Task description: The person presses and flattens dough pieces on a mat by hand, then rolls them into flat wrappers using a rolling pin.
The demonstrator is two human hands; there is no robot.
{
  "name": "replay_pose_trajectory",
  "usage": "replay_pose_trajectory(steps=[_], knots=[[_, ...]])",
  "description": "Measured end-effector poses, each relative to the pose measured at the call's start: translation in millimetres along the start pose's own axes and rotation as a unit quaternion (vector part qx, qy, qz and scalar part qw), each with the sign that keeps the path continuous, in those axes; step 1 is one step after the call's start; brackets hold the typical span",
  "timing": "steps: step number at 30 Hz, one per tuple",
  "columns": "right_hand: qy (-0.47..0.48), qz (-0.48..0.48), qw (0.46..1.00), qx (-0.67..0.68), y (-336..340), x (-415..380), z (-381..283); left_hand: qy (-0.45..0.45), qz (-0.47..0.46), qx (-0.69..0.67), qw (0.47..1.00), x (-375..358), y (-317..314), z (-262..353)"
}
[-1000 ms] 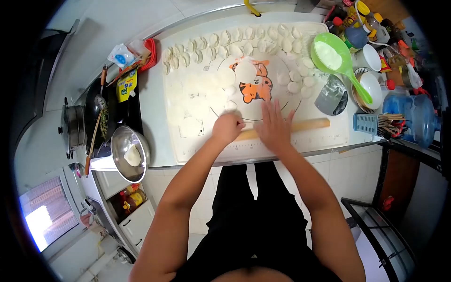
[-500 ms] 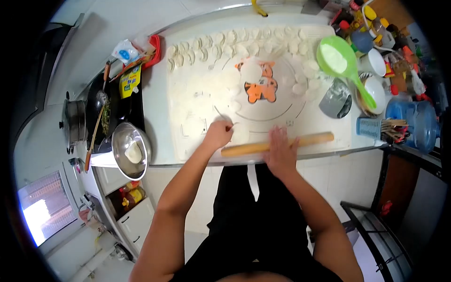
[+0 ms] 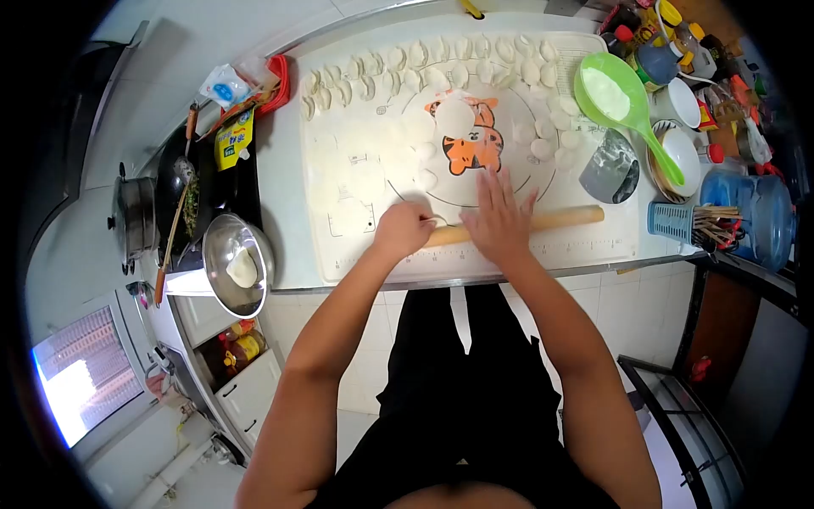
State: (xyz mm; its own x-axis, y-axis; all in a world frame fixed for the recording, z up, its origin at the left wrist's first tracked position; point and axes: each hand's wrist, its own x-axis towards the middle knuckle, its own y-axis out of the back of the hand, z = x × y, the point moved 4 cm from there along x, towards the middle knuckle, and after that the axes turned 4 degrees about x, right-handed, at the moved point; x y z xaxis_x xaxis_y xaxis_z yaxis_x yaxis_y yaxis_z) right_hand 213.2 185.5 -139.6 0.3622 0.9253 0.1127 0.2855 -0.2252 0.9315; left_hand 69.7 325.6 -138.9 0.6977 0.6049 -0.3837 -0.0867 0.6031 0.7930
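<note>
A wooden rolling pin (image 3: 566,218) lies on the floured mat (image 3: 381,263) near the counter's front edge. My right hand (image 3: 500,219) rests flat over the pin's middle, fingers stretched forward. At the pin's left end, my left hand (image 3: 405,229) pinches the edge of a thin dough wrapper (image 3: 437,221). Beyond my hands, a stack of pale round wrappers (image 3: 455,119) sits on the tiger print (image 3: 475,153). Several small dough pieces (image 3: 541,149) lie right of the print. Rows of folded dumplings (image 3: 397,58) line the mat's far side.
A steel bowl (image 3: 222,293) holding dough stands at the left, beside a wok (image 3: 174,153). On the right are a green scoop of flour (image 3: 606,72), a scraper (image 3: 609,174), a blue basket (image 3: 670,222), bowls (image 3: 688,161) and many bottles.
The rolling pin and my right hand have moved forward, away from the counter's edge. My left hand has shifted slightly forward and right. The whole view has also shifted slightly.
</note>
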Motion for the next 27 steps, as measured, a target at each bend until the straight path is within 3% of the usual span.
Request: replay_pose_trajectory(steps=[3,5,6,7,13,15,17,19,21,22,23,25,27], knots=[[-0.007,-0.009,1.0,-0.002,-5,3,2,0.038,-0.037,0.032,0.998,7,-1,-2],[0.001,-0.033,0.999,-0.018,8,-48,-4,0.034,-0.02,0.056,0.998,9,-2,-16],[0.002,-0.062,0.998,-0.026,17,-62,-12,0.047,-0.008,-0.028,0.998,6,0,-23],[0.0,-0.069,0.997,-0.021,13,-58,-13,0.061,-0.003,-0.109,0.992,-1,-3,-29],[0.015,-0.008,1.0,0.01,4,22,-4,0.026,-0.044,-0.052,0.997,12,6,-4],[0.023,-0.052,0.998,-0.01,6,-22,-2,0.034,-0.027,-0.014,0.999,11,3,-8],[0.022,-0.114,0.993,0.013,11,-62,-7,0.051,-0.011,-0.054,0.997,8,0,-18],[0.015,-0.113,0.993,0.004,0,-45,-7,0.039,0.043,-0.153,0.987,6,-11,-32],[0.049,0.004,0.998,0.025,-1,12,0,0.037,0.043,-0.15,0.987,11,-1,-12],[0.05,0.008,0.998,0.025,1,19,1,0.042,0.022,-0.083,0.995,12,5,1],[0.04,-0.002,0.999,0.028,3,23,-1,0.047,-0.001,-0.014,0.999,12,10,6],[0.031,-0.008,0.999,0.022,9,9,-3,0.026,0.006,-0.004,1.0,14,3,-4],[0.014,-0.098,0.995,-0.009,15,-48,-9,0.071,0.065,-0.03,0.995,2,0,-20]])
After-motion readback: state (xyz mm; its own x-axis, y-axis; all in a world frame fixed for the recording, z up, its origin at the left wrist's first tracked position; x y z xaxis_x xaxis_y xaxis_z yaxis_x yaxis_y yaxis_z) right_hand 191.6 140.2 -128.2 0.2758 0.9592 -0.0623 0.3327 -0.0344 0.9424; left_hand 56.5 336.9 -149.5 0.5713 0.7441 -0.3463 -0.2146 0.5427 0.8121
